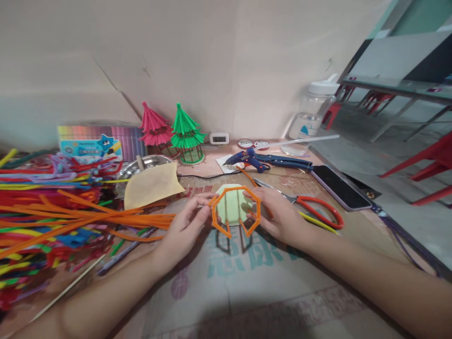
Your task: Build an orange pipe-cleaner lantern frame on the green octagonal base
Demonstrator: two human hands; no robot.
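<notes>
An octagonal orange pipe-cleaner frame (259, 209) is held between my two hands, with a gap in the rim on the side towards me. Behind the ring shows a pale green octagonal base (231, 200), joined to it by thin brown sticks. My left hand (192, 219) pinches the ring's left side between thumb and fingers. On the opposite side, my right hand (277, 212) has its fingers closed around the ring's edge. Scissors with red handles (319, 209) lie just beyond my right hand. Loose orange pipe cleaners (141, 219) are left of my left hand.
Many coloured pipe cleaners (31, 268) cover the left side. A blue glue gun (249, 159), phone (341, 187) and water bottle (314, 110) are at right. Red and green pipe-cleaner pavilions (189, 134), a small clock (219, 138) and a metal bowl (155, 161) stand towards the wall.
</notes>
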